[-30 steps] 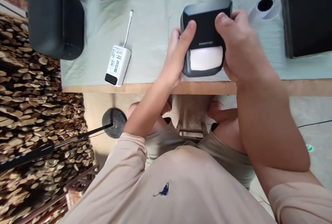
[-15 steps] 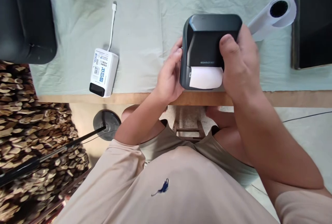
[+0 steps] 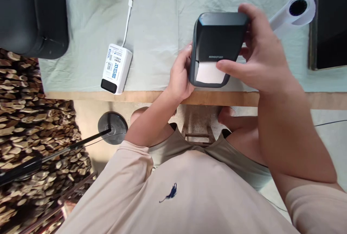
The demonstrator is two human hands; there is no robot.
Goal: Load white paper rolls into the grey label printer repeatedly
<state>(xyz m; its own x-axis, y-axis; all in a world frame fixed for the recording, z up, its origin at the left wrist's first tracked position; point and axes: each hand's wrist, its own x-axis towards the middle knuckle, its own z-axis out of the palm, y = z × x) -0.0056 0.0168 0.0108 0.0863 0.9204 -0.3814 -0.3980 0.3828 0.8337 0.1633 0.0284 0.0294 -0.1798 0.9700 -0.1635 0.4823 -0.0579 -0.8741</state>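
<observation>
- While the L hand (image 3: 181,74) grips the left side of the printer (image 3: 221,37), thumb along its edge & other fingers mostly hidden underneath, the R hand (image 3: 260,51) curves round its right side.
- R thumb tip lies over the white paper (image 3: 207,73) at the printer's lower end; another fingertip is at its upper right corner. R hand slightly blurred, so can't tell if it's gripping or only touching.
- Printer is upper frame, a bit R of ctr, dark lid facing up, held over the front part of the table (image 3: 151,71).
- White tape roll (image 3: 283,16) at upper R, w/ a dark core, just beyond R hand.
- Tablet (image 3: 332,28), dark screen, at far upper R, just beside the roll.
- White power bank (image 3: 117,69) on the cloth (image 3: 154,21), upper L of ctr, well apart from both hands; short white cable (image 3: 127,24) runs up from it.
- Black case (image 3: 32,13) in upper L corner.
- Lower down on L: round stand base (image 3: 112,129) on the floor, stacked firewood (image 3: 29,118) along the frame edge.
</observation>
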